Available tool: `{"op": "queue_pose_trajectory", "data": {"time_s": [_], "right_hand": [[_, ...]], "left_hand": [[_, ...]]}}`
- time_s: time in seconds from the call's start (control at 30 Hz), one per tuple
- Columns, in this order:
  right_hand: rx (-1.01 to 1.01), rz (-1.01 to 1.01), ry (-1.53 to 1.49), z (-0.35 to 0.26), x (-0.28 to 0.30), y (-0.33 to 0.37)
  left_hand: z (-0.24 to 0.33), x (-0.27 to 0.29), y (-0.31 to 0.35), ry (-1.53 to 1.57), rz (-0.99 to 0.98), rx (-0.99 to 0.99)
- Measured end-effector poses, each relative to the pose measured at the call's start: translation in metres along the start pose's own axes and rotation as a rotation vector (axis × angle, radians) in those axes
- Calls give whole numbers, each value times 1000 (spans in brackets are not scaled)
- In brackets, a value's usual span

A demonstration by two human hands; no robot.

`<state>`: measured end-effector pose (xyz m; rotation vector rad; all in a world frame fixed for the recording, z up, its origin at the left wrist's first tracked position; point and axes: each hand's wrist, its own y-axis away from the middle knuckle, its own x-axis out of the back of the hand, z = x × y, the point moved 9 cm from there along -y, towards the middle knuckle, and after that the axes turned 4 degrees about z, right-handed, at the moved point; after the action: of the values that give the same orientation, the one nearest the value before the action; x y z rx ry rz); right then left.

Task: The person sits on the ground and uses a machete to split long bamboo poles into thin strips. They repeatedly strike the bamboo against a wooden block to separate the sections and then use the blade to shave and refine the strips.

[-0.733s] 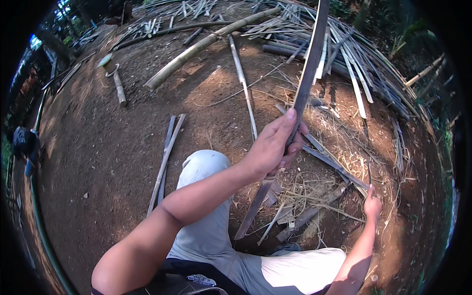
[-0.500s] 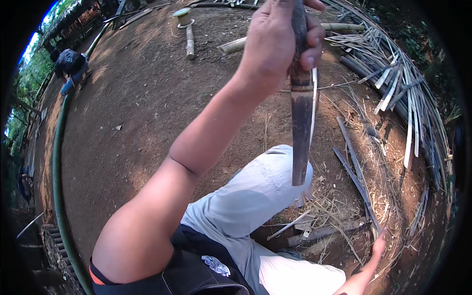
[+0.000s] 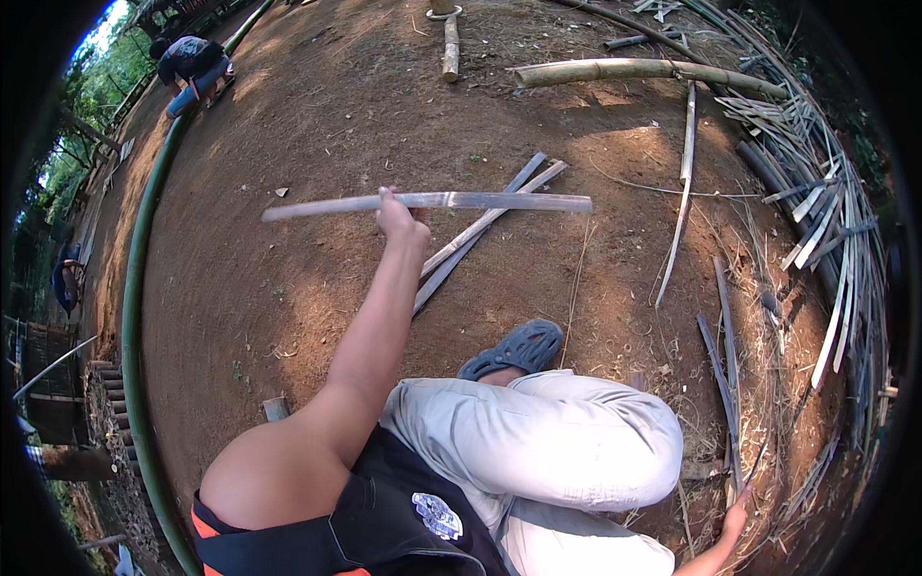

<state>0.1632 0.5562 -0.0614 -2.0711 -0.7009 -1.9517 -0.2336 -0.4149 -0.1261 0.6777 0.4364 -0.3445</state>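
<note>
My left hand (image 3: 399,216) is stretched out ahead, its fingers wrapped round a split bamboo slat (image 3: 519,202). The slat is held crosswise, its left end blurred by motion. Beyond and below it, two more slats lie crossed on the ground, one pale bamboo slat (image 3: 461,242) over a greyish bamboo slat (image 3: 437,283). Low at the right, my right hand (image 3: 735,518) is closed, with a thin dark blade-like tool (image 3: 758,463) sticking up from it. Beside that hand lie long dark bamboo strips (image 3: 728,374).
A long green bamboo pole (image 3: 139,288) runs along the left, with a crouching person (image 3: 192,72) at its far end. A thick bamboo pole (image 3: 634,70) lies far right, near a heap of split strips (image 3: 831,230). My bent leg (image 3: 538,442) and clog (image 3: 519,348) are in front.
My left hand has moved away from close before me, forward and lower, turning the bamboo slat from upright to crosswise. The right hand stays low at the right. The view has shifted.
</note>
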Motion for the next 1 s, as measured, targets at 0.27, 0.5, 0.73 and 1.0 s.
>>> {"op": "queue_pose_trajectory", "data": {"time_s": [0.27, 0.5, 0.73, 1.0], "right_hand": [[-16, -73, 104, -57, -23, 35], [-42, -97, 144, -84, -20, 42], [-87, -144, 141, -72, -31, 40], [-104, -177, 72, -43, -36, 43]], "left_hand": [[-153, 94, -59, 165, 109, 428], [-183, 22, -71, 59, -19, 491], [-308, -5, 167, -1504, -1281, 90], [-349, 61, 255, -1974, -1624, 140]]}}
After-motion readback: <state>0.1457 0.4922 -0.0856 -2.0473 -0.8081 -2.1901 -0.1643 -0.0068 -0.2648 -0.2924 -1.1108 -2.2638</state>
